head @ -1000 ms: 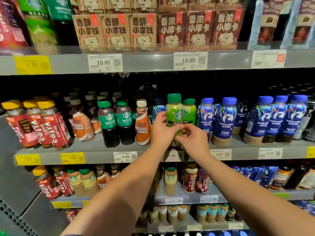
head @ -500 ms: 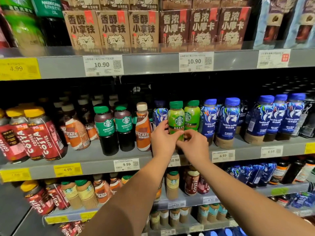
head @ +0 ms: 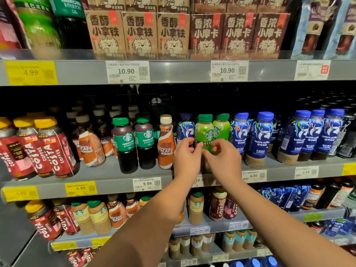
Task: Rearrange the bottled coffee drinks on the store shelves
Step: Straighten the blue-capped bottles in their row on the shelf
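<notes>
A light green Starbucks bottle (head: 204, 130) with a green cap stands upright on the middle shelf (head: 115, 185), at the front of its row. My left hand (head: 185, 158) and my right hand (head: 224, 162) both hold its lower part, fingers curled against it from either side, and hide its base. A second green bottle (head: 221, 128) stands just to its right and slightly behind. A blue Luckin bottle (head: 185, 128) sits close on its left, partly behind my left hand.
On the same shelf stand a Nescafe bottle (head: 166, 143), two dark Americano bottles (head: 125, 141), red Costa bottles (head: 48, 149) at left and several blue Luckin bottles (head: 260, 137) at right. Coffee cartons (head: 138, 33) fill the shelf above. More bottles line the lower shelves (head: 196, 209).
The green bottle, lifted a second ago, has come down onto the shelf beside the other green one. My hands stay at its lower part and the view has shifted left.
</notes>
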